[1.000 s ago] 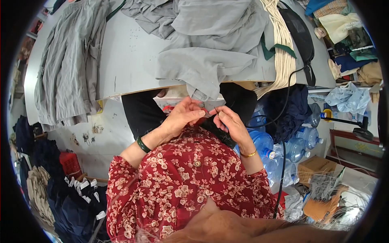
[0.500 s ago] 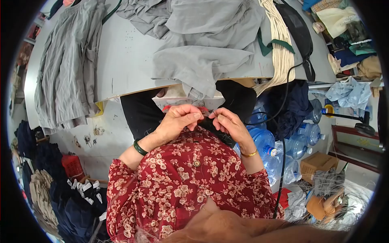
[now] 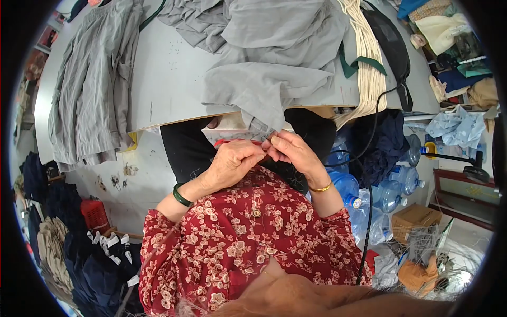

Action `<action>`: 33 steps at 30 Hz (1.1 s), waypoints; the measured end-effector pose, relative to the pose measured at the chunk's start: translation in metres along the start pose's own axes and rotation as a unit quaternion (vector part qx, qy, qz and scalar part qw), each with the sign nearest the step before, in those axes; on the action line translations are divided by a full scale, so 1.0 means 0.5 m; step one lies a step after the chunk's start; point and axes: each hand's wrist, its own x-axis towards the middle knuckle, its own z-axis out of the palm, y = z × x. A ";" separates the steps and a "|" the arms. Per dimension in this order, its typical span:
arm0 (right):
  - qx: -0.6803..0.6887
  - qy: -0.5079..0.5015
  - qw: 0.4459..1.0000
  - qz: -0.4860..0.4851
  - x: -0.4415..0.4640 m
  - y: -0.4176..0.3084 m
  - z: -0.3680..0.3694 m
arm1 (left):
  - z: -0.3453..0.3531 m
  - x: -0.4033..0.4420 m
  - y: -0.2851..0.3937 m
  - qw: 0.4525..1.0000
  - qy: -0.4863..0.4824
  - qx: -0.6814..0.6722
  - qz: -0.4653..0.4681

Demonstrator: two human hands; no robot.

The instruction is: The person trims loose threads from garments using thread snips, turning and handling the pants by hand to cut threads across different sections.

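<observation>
Above my lap, my left hand [image 3: 235,162] and my right hand [image 3: 293,151] meet at the fingertips. Thumb and fingers of each are pinched closed, and anything between them is too small to make out. A grey cloth garment [image 3: 264,87] lies bunched on the table, one end hanging over its front edge. That hanging end reaches down to the fingertips of my right hand; whether they grip it, I cannot tell. Something red [image 3: 227,141] shows just behind my left hand.
Grey trousers [image 3: 95,84] drape over the left of the grey table [image 3: 163,79]. A bundle of cream cords [image 3: 371,79] and a black strap or bag [image 3: 390,47] lie right. A black cable [image 3: 374,127] hangs beside me. Large blue water bottles [image 3: 346,185] and a cardboard box [image 3: 416,219] stand right.
Both hands have come together, closing the gap between the fingertips. My right hand has risen slightly, toward the hanging end of the grey garment.
</observation>
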 end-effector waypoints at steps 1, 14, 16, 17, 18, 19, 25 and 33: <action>0.006 0.004 1.000 0.002 0.001 -0.005 -0.001 | -0.002 -0.002 -0.005 1.000 -0.005 0.012 0.000; -0.217 0.141 0.960 -0.108 -0.032 0.054 -0.015 | -0.107 0.069 0.155 0.924 -0.201 -0.301 0.127; -0.215 0.233 0.942 -0.106 -0.030 0.046 -0.010 | -0.112 0.113 0.212 0.815 -0.206 -0.498 0.211; -0.295 0.304 0.887 -0.182 -0.014 0.040 0.003 | -0.109 0.135 0.240 0.755 -0.208 -0.568 0.253; -0.210 0.217 0.931 -0.207 0.000 0.098 -0.061 | -0.104 0.149 0.266 0.731 -0.218 -0.595 0.254; -0.256 0.281 0.899 -0.217 0.014 0.055 -0.010 | -0.099 0.163 0.292 0.705 -0.229 -0.621 0.255; -0.462 0.318 0.769 -0.307 0.071 -0.056 -0.015 | 0.026 0.118 0.355 0.707 -0.343 -0.583 0.208; -0.028 0.682 0.621 -0.386 -0.061 -0.257 -0.273 | -0.064 0.081 0.189 0.930 -0.200 -0.214 0.224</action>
